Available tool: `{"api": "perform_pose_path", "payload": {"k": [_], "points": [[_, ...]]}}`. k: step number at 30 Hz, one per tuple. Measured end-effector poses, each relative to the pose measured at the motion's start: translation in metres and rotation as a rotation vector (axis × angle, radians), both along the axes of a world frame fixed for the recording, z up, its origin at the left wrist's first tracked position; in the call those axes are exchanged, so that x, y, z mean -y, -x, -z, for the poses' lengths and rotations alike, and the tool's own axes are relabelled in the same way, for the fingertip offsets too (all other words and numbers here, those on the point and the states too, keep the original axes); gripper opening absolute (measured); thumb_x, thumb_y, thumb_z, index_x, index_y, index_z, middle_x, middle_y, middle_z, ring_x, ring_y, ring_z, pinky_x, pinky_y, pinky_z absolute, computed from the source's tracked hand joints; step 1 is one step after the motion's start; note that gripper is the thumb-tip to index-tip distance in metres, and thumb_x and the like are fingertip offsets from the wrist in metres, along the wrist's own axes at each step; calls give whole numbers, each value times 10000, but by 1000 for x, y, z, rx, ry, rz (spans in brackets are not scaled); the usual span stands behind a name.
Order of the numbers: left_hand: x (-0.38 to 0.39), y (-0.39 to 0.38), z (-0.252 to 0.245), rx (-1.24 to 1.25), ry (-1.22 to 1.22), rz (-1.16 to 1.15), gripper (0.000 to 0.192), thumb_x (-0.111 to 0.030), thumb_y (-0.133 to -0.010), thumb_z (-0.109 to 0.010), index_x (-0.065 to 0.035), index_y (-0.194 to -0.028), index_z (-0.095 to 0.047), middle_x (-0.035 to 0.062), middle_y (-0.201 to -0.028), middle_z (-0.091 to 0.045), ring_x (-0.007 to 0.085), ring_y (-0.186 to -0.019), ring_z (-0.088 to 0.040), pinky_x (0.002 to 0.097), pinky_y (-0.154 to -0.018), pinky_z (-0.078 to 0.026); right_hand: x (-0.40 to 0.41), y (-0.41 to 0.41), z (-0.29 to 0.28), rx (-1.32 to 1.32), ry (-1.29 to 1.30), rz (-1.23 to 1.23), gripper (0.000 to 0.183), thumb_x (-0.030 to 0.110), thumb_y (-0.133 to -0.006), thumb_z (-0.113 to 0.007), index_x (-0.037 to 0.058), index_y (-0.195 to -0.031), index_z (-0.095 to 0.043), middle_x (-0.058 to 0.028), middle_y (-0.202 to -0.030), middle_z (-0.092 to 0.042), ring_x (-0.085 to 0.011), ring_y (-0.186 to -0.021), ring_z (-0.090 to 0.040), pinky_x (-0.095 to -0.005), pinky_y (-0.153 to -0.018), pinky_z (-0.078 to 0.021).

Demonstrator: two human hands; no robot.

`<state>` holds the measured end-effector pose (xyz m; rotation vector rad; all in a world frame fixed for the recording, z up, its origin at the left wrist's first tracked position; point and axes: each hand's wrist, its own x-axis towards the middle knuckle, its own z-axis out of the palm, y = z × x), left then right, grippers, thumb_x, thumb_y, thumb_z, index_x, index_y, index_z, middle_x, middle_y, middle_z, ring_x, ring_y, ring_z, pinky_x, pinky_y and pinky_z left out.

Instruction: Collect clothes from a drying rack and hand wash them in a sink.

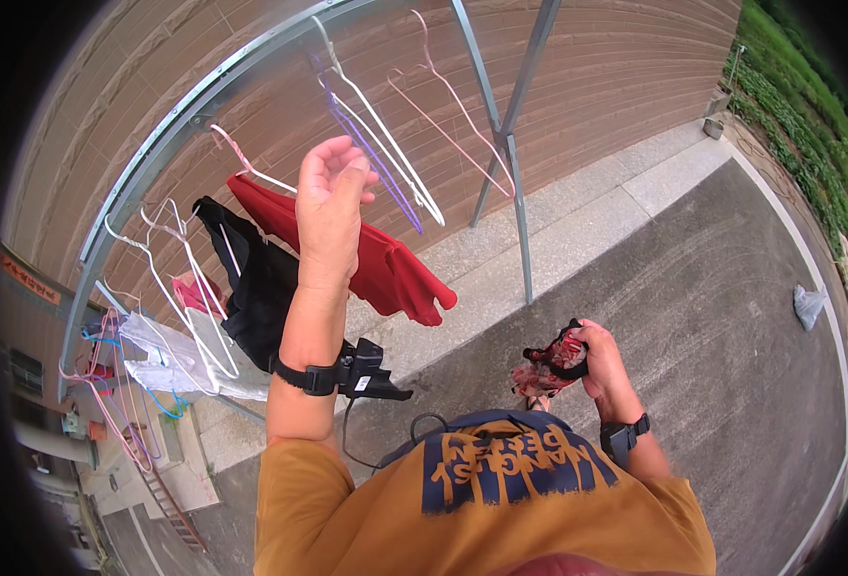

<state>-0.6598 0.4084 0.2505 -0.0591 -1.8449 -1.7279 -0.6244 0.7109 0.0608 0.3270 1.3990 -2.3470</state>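
Note:
My left hand (331,176) is raised among the clothes hangers, fingers loosely bent and apart, with nothing visible in it. Just beyond its fingers hang a purple hanger (373,147) and white hangers (384,133). Behind my left wrist, a red garment (395,270) droops from a white-and-pink hanger (240,151). Beside it is a black garment (254,277), partly hidden by my forearm. Lower down at waist height, my right hand (602,356) grips a bunched garment (564,356), patterned red and pale with black edging. Its folds hide its shape.
A metal drying rack (150,137) arches overhead, its crossed legs (503,133) standing by the brick wall (611,65). A pink hanger (460,97) is near them. Bare hangers (190,259) and pale laundry (168,349) hang left. A plastic bag (809,306) lies on the pavement.

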Motion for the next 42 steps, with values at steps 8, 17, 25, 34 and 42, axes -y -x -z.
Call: {"api": "perform_pose_path", "payload": {"k": [8, 17, 25, 34, 42], "points": [[37, 76, 7, 415, 116, -459, 450, -181, -810, -550, 13, -1184, -389, 61, -932, -527, 106, -720, -518, 220, -555, -426, -28, 94, 1, -2, 102, -293, 84, 76, -760, -480, 31, -829, -491, -10, -652, -515, -89, -561, -488, -227, -523, -398], [44, 94, 14, 306, -171, -440, 129, -186, -846, -488, -81, -915, -457, -21, -640, -415, 61, -479, -393, 211, -390, -301, -36, 130, 4, 37, 87, -334, 96, 81, -764, -472, 22, -839, -487, -36, -666, -540, -115, -589, -532, -240, -530, -433], [77, 114, 49, 33, 218, -801, 225, -211, -881, -424, -12, -777, -437, 40, -624, -410, 142, -596, -376, 312, -579, -352, -37, 132, 8, 85, 52, -381, 96, 94, -764, -467, 35, -835, -493, -50, -701, -558, -135, -585, -549, -264, -500, -443], [64, 128, 57, -42, 264, -630, 219, -214, -904, -398, -39, -776, -430, -2, -643, -389, 97, -611, -353, 282, -563, -343, -28, 117, 12, 120, 5, -330, 56, 101, -739, -482, 53, -743, -511, -31, -693, -532, -138, -629, -513, -271, -602, -424], [24, 85, 36, -222, 20, -465, 176, -221, -907, -422, -60, -845, -456, -53, -622, -367, 29, -542, -335, 193, -487, -302, -20, 111, 16, 135, -39, -290, 116, 122, -763, -481, 16, -803, -504, -37, -715, -539, -133, -625, -525, -273, -573, -433]]}}
